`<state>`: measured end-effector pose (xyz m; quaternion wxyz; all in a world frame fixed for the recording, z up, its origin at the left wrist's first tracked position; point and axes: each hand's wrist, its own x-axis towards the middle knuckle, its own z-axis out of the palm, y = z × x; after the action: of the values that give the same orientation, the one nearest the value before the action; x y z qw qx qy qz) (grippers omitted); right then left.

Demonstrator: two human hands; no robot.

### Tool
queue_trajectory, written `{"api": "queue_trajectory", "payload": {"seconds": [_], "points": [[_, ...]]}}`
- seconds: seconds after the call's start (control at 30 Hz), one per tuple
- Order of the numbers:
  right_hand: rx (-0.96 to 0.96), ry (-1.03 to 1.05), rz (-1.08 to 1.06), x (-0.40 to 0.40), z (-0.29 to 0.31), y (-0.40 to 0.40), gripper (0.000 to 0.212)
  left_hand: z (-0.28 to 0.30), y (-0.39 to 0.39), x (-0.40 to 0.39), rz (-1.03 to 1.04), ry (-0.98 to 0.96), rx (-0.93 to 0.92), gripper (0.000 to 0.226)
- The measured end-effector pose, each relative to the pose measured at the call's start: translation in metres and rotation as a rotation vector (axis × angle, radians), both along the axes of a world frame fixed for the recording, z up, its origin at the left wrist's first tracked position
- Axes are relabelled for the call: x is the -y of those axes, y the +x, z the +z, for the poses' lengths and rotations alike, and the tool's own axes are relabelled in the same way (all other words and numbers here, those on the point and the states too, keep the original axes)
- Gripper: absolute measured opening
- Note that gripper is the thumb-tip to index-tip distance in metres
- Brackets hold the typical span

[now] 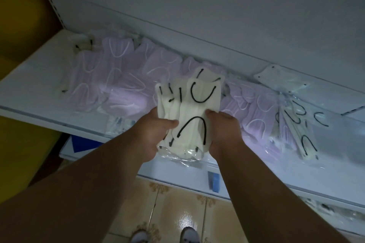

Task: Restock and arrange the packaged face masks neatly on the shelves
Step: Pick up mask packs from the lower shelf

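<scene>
From the head camera, looking down: both arms reach out over the white shelf, and between them sits a bundle of cream masks in clear plastic packets, each mask with black ear loops. The left hand grips the bundle's lower left side, thumb curled over the front. The right hand clamps the lower right edge, thumb pressed on top too. The bundle is held just above the shelf's front edge, its long axis running away from the person toward the back panel, fanned slightly at the far end. One black loop near the top curves like a U; another lower down arches the opposite way. Loose plastic hangs from the near end.

Behind it, a row of pale pink masks with white loops lies along the shelf against the back panel. To the right, more cream packets lie tilted, overlapping the pink ones. Below, tan floor tiles and the toes of two shoes.
</scene>
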<state>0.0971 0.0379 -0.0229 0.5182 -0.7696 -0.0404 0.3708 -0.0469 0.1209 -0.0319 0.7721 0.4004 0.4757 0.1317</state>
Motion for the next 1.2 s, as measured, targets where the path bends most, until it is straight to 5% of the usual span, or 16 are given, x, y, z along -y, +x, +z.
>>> {"api": "queue_trajectory", "payload": {"seconds": [0.43,0.63,0.83,1.07,1.2], "points": [[0.380,-0.167,0.227,0.045,0.009,0.030,0.022,0.007,0.037,0.047,-0.100,-0.016,-0.062,0.039],[0.886,-0.311,0.340,0.052,0.000,0.138,0.027,-0.003,0.068,0.073,-0.049,0.023,-0.075,0.041],[1.006,-0.542,0.529,0.047,0.013,0.251,0.038,-0.019,0.117,0.099,-0.040,0.115,-0.183,0.065],[1.111,-0.654,0.797,0.041,0.003,0.323,0.045,-0.010,0.162,0.122,0.028,0.146,-0.224,0.039],[1.146,-0.557,0.706,0.039,0.000,0.336,0.038,-0.005,0.170,0.130,0.078,0.110,-0.230,0.016]]}}
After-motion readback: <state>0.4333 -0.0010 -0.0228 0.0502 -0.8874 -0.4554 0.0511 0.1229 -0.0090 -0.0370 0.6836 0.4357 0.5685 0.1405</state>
